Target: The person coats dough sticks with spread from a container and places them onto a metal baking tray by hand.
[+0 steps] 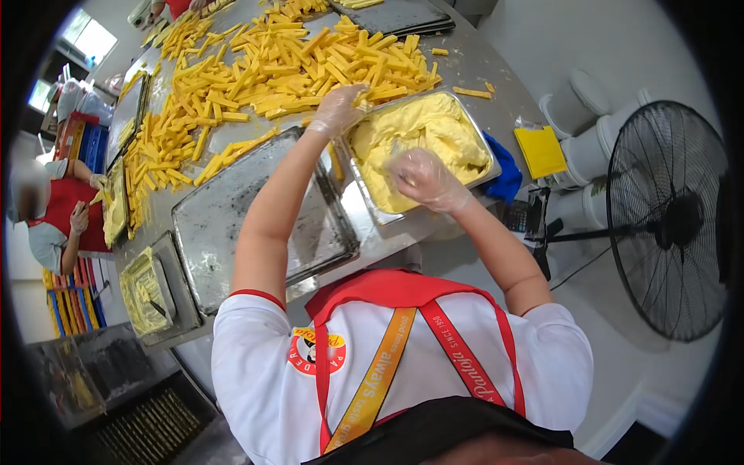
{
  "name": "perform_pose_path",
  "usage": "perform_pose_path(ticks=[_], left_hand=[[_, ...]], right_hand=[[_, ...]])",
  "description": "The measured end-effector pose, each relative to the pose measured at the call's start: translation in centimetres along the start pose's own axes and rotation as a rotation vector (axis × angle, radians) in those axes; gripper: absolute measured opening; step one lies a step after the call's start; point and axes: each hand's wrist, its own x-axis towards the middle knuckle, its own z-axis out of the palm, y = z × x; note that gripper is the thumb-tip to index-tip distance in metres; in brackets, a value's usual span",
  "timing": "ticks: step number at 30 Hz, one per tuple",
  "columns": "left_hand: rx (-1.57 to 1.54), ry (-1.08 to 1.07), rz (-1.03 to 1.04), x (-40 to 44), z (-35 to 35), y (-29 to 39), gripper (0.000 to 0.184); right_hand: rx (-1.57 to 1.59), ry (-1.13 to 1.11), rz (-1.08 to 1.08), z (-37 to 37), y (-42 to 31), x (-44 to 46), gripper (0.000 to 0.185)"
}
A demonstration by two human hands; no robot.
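Observation:
My left hand point(339, 111), in a clear plastic glove, is closed at the near edge of a heap of yellow sticks point(287, 62), beside the pan's left rim. Yellow shows at its fingertips, seemingly one of the sticks, mostly covered by the fingers. A rectangular metal pan point(375, 215) holds thick, pale yellow cream point(438, 128). Over the cream, my gloved right hand point(426, 180) is closed in a fist. Something greyish shows by its fingers, but I cannot make out what it grips.
Dark baking trays point(240, 209) lie to the left of the pan. A cream-smeared container point(143, 298) sits at the table's near left corner. Across the left side stands a co-worker in a red apron point(66, 205). A large fan point(670, 221) and white buckets point(577, 159) stand at right.

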Motion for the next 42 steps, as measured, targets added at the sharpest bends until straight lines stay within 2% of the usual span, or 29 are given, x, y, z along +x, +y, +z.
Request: perform_pose_path(ticks=[1, 2, 4, 5, 7, 10, 12, 13, 15, 16, 17, 19, 20, 22, 23, 25, 26, 27, 29, 30, 33, 35, 36, 39, 42], left_hand=[[0.033, -0.027, -0.009, 1.3, 1.0, 1.0, 0.050], [0.124, 0.004, 0.053, 2.8, 2.9, 1.0, 0.040], [0.238, -0.101, 0.146, 6.9, 6.2, 1.2, 0.034], [0.296, -0.150, 0.206, 8.5, 7.6, 0.9, 0.032], [0.395, -0.246, 0.163, 10.4, 10.1, 0.5, 0.031], [0.533, -0.364, 0.109, 11.9, 10.7, 0.7, 0.035], [0.581, -0.414, 0.054, 11.7, 8.3, 3.1, 0.039], [0.525, -0.328, 0.034, 11.2, 7.5, 3.6, 0.041], [0.415, -0.155, -0.005, 9.4, 5.9, 3.2, 0.044], [0.310, 0.014, 0.091, 8.5, 6.1, 1.7, 0.044], [0.258, 0.079, 0.105, 7.6, 5.2, 1.3, 0.042], [0.154, 0.205, 0.139, 5.1, 3.0, 1.5, 0.038], [0.101, 0.242, 0.114, 4.0, 2.1, 1.3, 0.036], [-0.008, 0.317, 0.063, 1.0, 0.7, 1.0, 0.031], [-0.030, 0.277, -0.007, -0.6, 0.1, 1.4, 0.029], [-0.078, 0.192, -0.148, -4.2, -1.1, 3.1, 0.027], [-0.120, 0.174, -0.280, -5.5, -1.8, 5.5, 0.027], [-0.222, 0.158, -0.329, -6.7, -1.2, 6.0, 0.028], [-0.420, 0.123, -0.423, -9.1, 0.9, 5.7, 0.031], [-0.385, 0.152, -0.408, -10.0, 1.8, 5.8, 0.032], [-0.307, 0.196, -0.408, -11.8, 3.3, 6.8, 0.037], [-0.298, 0.156, -0.467, -12.1, 3.3, 7.8, 0.039], [-0.283, 0.257, -0.306, -12.6, 4.2, 7.1, 0.042], [-0.245, 0.247, -0.383, -12.5, 4.5, 7.4, 0.043], [-0.243, 0.265, -0.348, -12.5, 5.3, 7.1, 0.046]], right_hand=[[0.076, 0.082, 0.040, 0.2, 1.4, 0.8, 0.013], [0.162, 0.029, 0.106, 1.0, 2.9, 1.3, 0.012], [0.337, -0.086, 0.242, 2.1, 6.1, 1.9, 0.012], [0.338, -0.114, 0.173, 2.5, 6.2, 2.0, 0.014], [0.335, -0.167, 0.035, 3.1, 5.7, 1.5, 0.018], [0.549, -0.294, 0.218, 1.2, 5.1, 2.1, 0.021], [0.658, -0.270, 0.486, 1.2, 9.4, 2.6, 0.025], [0.508, -0.230, 0.697, -0.5, 10.0, 4.1, 0.025], [0.451, -0.055, 0.645, -1.8, 13.4, 5.0, 0.017], [0.253, -0.023, 0.528, -1.6, 13.4, 4.5, 0.014], [0.055, 0.013, 0.407, -1.3, 13.3, 4.2, 0.011], [0.008, -0.126, 0.000, -1.3, 9.7, 2.9, 0.011], [0.200, -0.282, 0.051, -2.1, 7.8, 2.7, 0.015], [0.283, -0.449, 0.349, -2.5, 8.9, 3.1, 0.016], [0.322, -0.533, 0.498, -2.8, 10.3, 3.5, 0.017], [0.542, -0.285, 0.772, -3.1, 14.3, 4.1, 0.017], [0.245, -0.172, 0.564, -2.7, 14.2, 3.5, 0.017], [-0.048, -0.060, 0.347, -2.5, 13.5, 3.5, 0.018], [0.115, -0.271, 0.242, -3.0, 10.1, 2.8, 0.017], [0.198, -0.374, 0.188, -3.2, 8.6, 2.6, 0.016], [0.334, -0.448, 0.606, -4.5, 10.6, 3.3, 0.014], [0.157, -0.233, 0.779, -6.7, 9.6, 4.9, 0.019], [-0.106, -0.232, 0.643, -5.7, 11.0, 4.2, 0.021], [0.278, 0.040, 0.624, -4.8, 7.1, 3.4, 0.021], [0.993, 0.239, 0.851, -4.0, 3.4, 3.2, 0.019]])
